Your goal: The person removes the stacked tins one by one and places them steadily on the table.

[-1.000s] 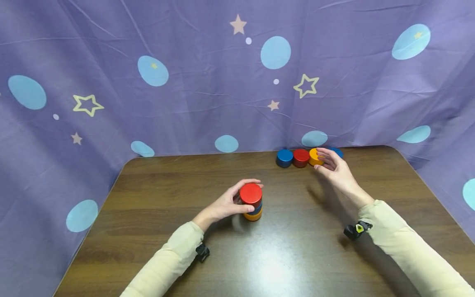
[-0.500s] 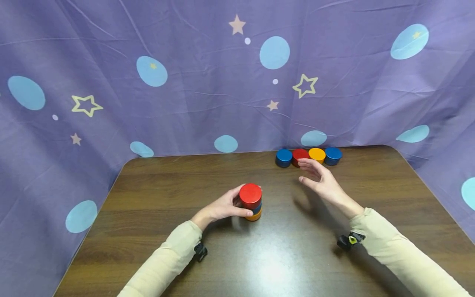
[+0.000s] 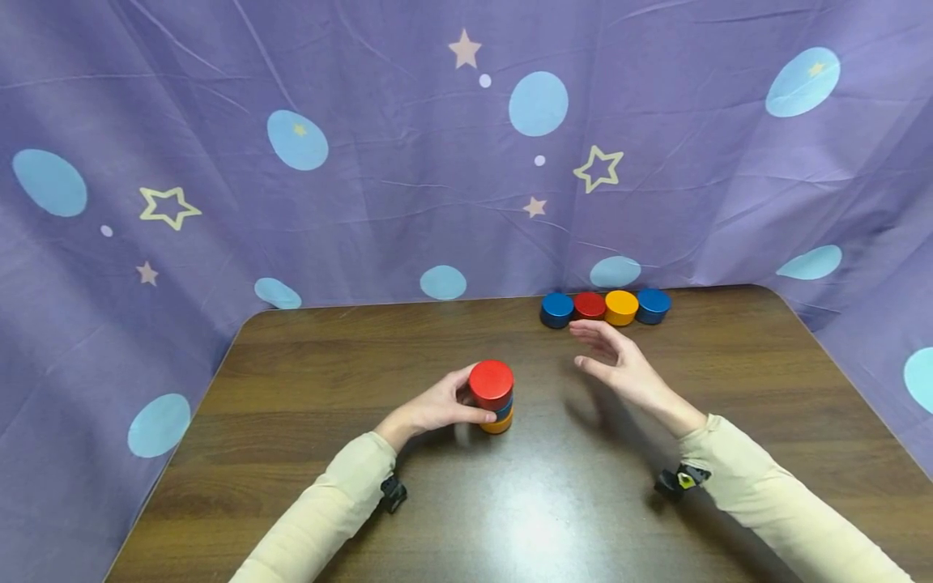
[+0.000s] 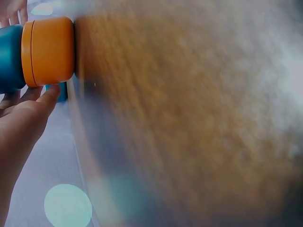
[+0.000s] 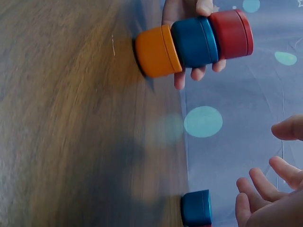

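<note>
On the table stands an upright stack of small round lidded tins: a red tin (image 3: 492,384) on top, a blue tin (image 5: 195,42) in the middle, an orange tin (image 5: 158,51) at the bottom. My left hand (image 3: 440,403) holds the stack from the left, thumb on the near side and fingers round the far side. Right of the stack, my right hand (image 3: 623,372) is raised above the table with nothing in it, fingers extended and thumb apart. The left wrist view has the orange tin close up, resting on the wood.
A row of tins lines the table's far edge: a blue one (image 3: 557,310), a red one (image 3: 590,305), a yellow-orange one (image 3: 621,308) and another blue one (image 3: 653,306). Behind the wooden table (image 3: 328,348) hangs a purple patterned curtain (image 3: 379,162).
My right hand has moved left and nearer, away from the yellow-orange tin in the back row, uncovering that tin and the rightmost blue one. My left hand stays on the stack.
</note>
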Tool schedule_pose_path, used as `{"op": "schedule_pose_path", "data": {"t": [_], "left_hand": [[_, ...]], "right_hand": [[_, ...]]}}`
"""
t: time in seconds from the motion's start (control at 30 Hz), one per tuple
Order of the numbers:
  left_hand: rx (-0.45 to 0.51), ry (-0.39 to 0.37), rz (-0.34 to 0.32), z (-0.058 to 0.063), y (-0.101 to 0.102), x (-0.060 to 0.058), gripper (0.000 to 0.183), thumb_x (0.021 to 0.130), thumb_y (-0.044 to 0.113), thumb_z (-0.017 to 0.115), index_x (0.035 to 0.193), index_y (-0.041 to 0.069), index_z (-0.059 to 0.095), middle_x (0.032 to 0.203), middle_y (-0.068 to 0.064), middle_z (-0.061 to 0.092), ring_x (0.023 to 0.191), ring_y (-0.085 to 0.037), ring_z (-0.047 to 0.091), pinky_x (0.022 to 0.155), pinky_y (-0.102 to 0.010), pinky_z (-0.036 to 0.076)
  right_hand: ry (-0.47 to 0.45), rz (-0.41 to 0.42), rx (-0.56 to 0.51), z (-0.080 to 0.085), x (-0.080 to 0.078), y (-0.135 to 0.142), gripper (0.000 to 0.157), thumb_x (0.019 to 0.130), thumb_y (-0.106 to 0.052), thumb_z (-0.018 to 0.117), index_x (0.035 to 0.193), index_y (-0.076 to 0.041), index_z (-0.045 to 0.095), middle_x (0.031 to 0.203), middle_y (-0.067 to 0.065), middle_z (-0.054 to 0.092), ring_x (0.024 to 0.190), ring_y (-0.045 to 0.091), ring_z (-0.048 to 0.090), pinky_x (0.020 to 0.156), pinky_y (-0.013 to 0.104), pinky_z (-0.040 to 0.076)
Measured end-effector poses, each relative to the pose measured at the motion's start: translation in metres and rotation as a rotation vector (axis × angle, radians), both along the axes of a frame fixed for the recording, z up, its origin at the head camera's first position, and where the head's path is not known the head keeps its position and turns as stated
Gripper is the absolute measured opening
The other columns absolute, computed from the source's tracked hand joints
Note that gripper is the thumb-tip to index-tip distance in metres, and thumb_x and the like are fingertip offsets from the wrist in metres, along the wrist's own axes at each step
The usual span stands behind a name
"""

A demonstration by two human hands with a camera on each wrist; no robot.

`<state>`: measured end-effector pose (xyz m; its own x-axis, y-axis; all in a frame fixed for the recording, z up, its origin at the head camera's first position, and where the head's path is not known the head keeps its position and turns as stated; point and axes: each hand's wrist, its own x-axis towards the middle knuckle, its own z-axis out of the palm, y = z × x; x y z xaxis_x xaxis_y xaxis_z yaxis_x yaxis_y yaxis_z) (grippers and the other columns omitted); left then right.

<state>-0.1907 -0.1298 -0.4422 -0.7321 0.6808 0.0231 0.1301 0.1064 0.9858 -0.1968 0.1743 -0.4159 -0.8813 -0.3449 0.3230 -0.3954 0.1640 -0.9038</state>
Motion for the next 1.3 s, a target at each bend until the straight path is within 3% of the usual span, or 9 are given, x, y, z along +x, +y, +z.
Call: {"op": "schedule_pose_path", "data": {"t": [0.33, 0.57, 0.73, 0.93, 1.3], "left_hand": [[0.012, 0.0, 0.005, -0.001, 0.001, 0.0, 0.065, 0.08, -0.004, 0.074, 0.137, -0.006, 0.043, 0.126, -0.017, 0.056, 0.115, -0.023, 0.054, 0.1, -0.035, 0.041], [0.02, -0.004, 0.001, -0.001, 0.0, -0.001, 0.064, 0.079, -0.006, 0.073, 0.136, -0.007, 0.043, 0.125, -0.018, 0.056, 0.114, -0.021, 0.055, 0.099, -0.036, 0.042], [-0.002, -0.012, -0.009, 0.0, 0.0, -0.001, 0.064, 0.081, -0.004, 0.073, 0.137, -0.005, 0.043, 0.128, -0.017, 0.056, 0.116, -0.023, 0.053, 0.1, -0.036, 0.041], [0.005, -0.008, -0.029, -0.001, 0.001, -0.001, 0.062, 0.082, -0.004, 0.072, 0.137, -0.006, 0.043, 0.129, -0.017, 0.055, 0.115, -0.022, 0.054, 0.1, -0.035, 0.041], [0.017, 0.001, -0.045, -0.002, -0.001, -0.002, 0.06, 0.083, -0.004, 0.07, 0.136, -0.006, 0.043, 0.128, -0.016, 0.055, 0.113, -0.02, 0.054, 0.099, -0.034, 0.042]], "right_hand": [[0.019, 0.073, 0.03, 0.001, 0.009, -0.016, 0.045, 0.086, 0.005, 0.065, 0.129, 0.007, 0.051, 0.127, 0.019, 0.057, 0.117, 0.034, 0.053, 0.098, 0.023, 0.04], [0.023, 0.152, 0.08, 0.005, 0.02, -0.036, 0.049, 0.084, 0.007, 0.066, 0.131, 0.005, 0.05, 0.128, 0.014, 0.057, 0.118, 0.035, 0.054, 0.096, 0.057, 0.039], [0.013, 0.21, 0.073, 0.007, 0.023, -0.052, 0.052, 0.084, 0.002, 0.069, 0.133, -0.002, 0.051, 0.131, 0.012, 0.056, 0.12, 0.035, 0.052, 0.098, 0.057, 0.038], [0.027, 0.241, 0.077, 0.009, 0.024, -0.069, 0.056, 0.083, -0.004, 0.074, 0.135, -0.007, 0.052, 0.133, 0.009, 0.055, 0.119, 0.025, 0.052, 0.097, 0.052, 0.041], [0.062, 0.242, 0.101, 0.01, 0.024, -0.083, 0.062, 0.081, -0.004, 0.076, 0.137, -0.003, 0.05, 0.134, 0.009, 0.054, 0.109, 0.022, 0.056, 0.094, 0.046, 0.044]]}}
